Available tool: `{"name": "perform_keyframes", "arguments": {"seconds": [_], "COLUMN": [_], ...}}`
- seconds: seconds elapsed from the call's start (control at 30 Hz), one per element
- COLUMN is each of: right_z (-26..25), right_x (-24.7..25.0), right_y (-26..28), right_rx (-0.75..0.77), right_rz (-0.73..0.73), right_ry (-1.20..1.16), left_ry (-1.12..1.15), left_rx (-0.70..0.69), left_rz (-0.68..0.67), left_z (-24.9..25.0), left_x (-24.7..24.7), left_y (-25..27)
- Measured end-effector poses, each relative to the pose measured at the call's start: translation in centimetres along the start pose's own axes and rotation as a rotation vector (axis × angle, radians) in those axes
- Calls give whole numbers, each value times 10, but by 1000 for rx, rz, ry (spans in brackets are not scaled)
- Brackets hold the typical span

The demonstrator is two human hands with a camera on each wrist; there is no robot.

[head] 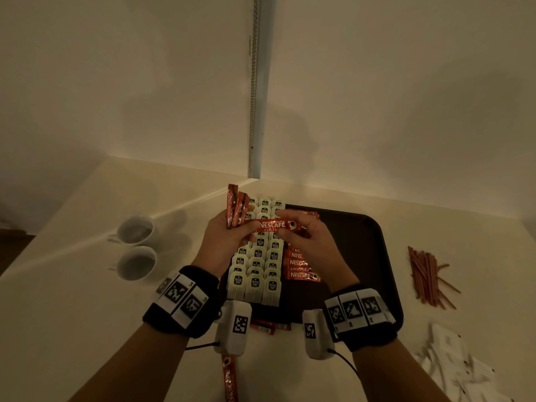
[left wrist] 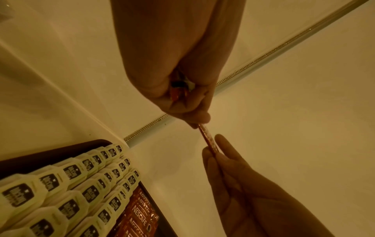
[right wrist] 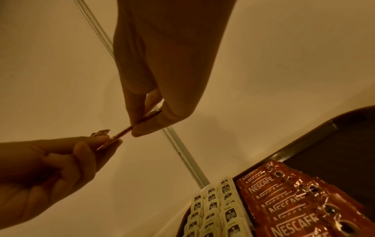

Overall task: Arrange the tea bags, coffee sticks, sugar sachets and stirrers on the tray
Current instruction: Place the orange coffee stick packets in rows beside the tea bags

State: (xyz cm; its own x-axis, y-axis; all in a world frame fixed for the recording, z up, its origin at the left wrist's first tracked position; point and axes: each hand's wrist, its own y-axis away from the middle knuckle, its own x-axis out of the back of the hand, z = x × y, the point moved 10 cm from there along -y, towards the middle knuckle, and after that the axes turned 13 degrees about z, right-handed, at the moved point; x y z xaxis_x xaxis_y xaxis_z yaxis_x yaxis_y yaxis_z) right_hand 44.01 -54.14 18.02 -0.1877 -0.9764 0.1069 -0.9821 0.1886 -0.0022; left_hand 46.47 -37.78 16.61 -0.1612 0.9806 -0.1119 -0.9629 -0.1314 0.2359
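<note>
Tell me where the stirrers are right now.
In the head view the stirrers lie in a loose pile on the table, right of the tray and beyond the white sachets; neither hand touches them.

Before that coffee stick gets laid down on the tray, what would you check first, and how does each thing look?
1. Coffee stick held at both ends by left hand and right hand: ok.
2. Spare sticks secure in the left hand: ok.
3. Row of coffee sticks on the tray neat enough to join: ok.
4. Tea bags undisturbed in rows: ok.
5. Bare tray space on the right for stirrers and sugar sachets: ok.
6. Stray stick on the counter collected: not ok.
</note>
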Motion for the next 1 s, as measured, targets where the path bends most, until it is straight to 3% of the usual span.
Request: {"name": "perform_keyframes", "arguments": {"seconds": [0.3,0.6,0.73,0.87,1.0], "right_z": [-4,9,10,5,16], "right_x": [-6,9,24,23,45], "right_y": [-1,-1,-4,-5,-12], "right_rx": [75,-77,-106,-104,-13], "right_rz": [59,83,91,3,41], "right_ry": [-25,-177,-72,1,292], "left_ry": [-187,-275,-265,-224,-143], "left_rx": [-83,-210,-208,-144,-10], "left_rz": [13,44,74,70,29], "left_z": [5,22,18,4,-14], "left_x": [-3,0,3,5,5], "left_y": [-1,-3,-2,-3,2]}}
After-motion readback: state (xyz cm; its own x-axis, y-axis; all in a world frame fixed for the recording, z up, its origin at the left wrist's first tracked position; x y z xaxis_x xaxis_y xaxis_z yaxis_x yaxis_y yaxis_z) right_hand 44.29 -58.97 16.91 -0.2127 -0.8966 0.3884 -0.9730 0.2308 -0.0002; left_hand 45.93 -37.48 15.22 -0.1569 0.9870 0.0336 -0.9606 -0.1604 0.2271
